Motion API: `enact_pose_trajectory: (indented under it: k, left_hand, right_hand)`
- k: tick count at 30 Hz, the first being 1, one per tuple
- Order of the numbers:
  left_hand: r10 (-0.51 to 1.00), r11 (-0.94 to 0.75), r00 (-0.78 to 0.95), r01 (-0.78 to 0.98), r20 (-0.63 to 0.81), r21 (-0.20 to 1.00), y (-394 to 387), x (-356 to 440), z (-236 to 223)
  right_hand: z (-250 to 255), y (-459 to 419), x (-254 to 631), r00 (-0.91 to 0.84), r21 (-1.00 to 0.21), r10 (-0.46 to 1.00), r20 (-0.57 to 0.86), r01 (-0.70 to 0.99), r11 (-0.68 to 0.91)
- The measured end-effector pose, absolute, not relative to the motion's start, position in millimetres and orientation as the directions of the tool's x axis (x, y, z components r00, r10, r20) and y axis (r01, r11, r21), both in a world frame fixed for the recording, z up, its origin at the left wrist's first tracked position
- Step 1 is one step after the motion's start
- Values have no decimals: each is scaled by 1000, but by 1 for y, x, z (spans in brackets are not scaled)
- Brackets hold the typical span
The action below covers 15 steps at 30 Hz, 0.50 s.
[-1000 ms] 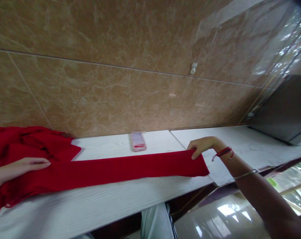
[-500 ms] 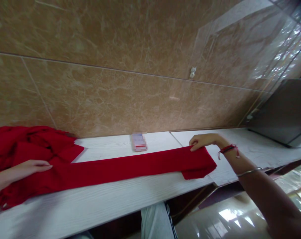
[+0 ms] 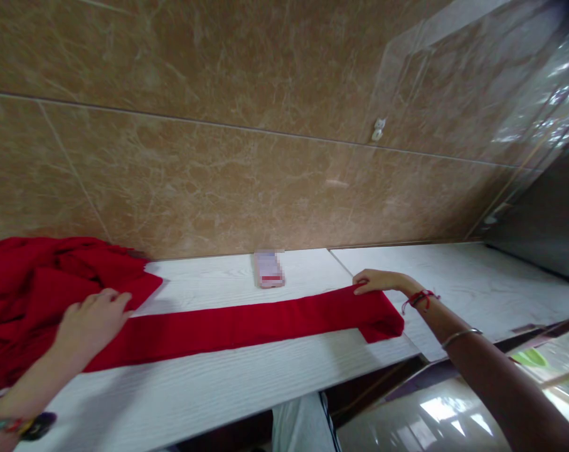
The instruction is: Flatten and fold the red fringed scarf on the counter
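A long red cloth lies in a flat band along the white counter, its right end folded over. My right hand pinches the band's upper edge near that folded end. Toward the left, my left hand bends over the cloth with its fingertips closed at the upper edge, beside a crumpled red heap. Its palm hides part of the cloth underneath. The band seems to run into the heap, but the join is covered by my left hand and forearm.
A small flat item with a blurred surface, perhaps a phone, rests on the white counter near the tiled wall. A dark grey box-like object stands at the far right. My knee shows below the counter's front edge.
My left hand has moved right and turned, its fingers now bent over the cloth's upper edge. The folded right end has shifted slightly and looks more tucked. The view has moved a little.
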<state>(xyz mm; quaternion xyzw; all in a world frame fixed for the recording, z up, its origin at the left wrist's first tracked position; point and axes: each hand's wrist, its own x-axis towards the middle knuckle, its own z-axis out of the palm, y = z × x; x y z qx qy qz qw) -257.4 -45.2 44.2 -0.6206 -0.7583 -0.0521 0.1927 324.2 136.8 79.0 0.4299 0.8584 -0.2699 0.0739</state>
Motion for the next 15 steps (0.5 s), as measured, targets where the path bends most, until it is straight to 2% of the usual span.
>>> enact_pose_trajectory:
  k: [1, 3, 5, 8, 11, 15]
  left_hand:
    - [943, 140, -75, 973, 323, -183, -41, -233, 38]
    - [954, -78, 108, 990, 279, -116, -32, -189, 23]
    - [951, -230, 235, 972, 201, -49, -26, -161, 6]
    - [954, -271, 272, 962, 127, -23, -22, -155, -13]
    - [953, -277, 278, 960, 118, -24, -20, -169, -20]
    - [948, -285, 283, 958, 145, -8, -18, -177, -20]
  right_hand:
    - [84, 138, 321, -627, -369, 713, -315, 773, 516]
    - [93, 141, 315, -632, -302, 731, -258, 771, 561]
    - [101, 142, 313, -601, -253, 743, -294, 799, 546]
    - [110, 142, 319, -507, -221, 718, -478, 860, 460]
    - [116, 139, 333, -427, -196, 649, -630, 896, 399]
    - [129, 137, 348, -357, -109, 664, -657, 916, 385]
